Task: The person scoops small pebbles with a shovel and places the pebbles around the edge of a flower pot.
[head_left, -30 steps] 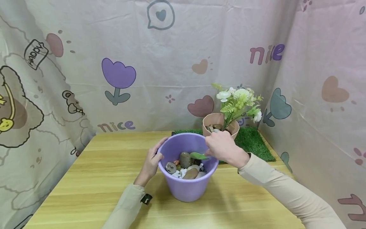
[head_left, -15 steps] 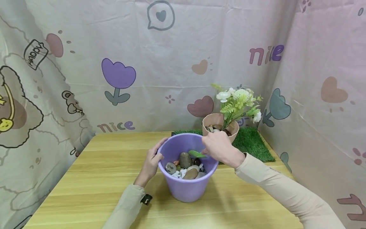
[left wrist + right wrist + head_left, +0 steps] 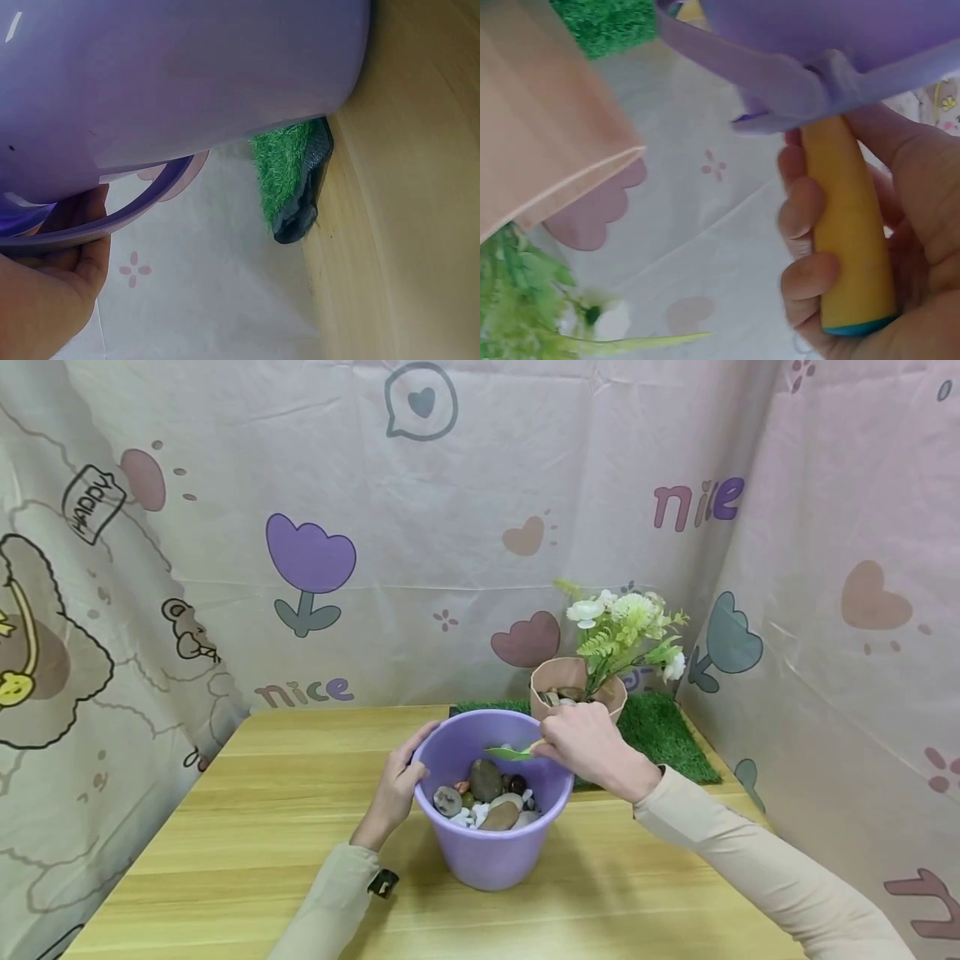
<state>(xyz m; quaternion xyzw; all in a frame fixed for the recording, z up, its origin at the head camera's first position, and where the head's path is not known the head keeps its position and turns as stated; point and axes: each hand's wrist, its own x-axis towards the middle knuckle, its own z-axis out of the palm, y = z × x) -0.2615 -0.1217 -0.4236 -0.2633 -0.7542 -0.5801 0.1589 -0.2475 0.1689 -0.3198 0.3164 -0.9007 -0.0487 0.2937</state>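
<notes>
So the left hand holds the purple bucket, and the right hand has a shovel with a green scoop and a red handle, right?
Not quite: the handle is yellow, not red, as the right wrist view shows. The left hand holds the purple bucket, and the right hand has a shovel with a green scoop.

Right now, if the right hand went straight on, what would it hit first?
Leading with the green trowel blade, the right hand would probably meet the purple bucket's left inner wall, near the left hand gripping the rim. Height is unclear, so it might clear the rim and touch that hand instead.
</notes>
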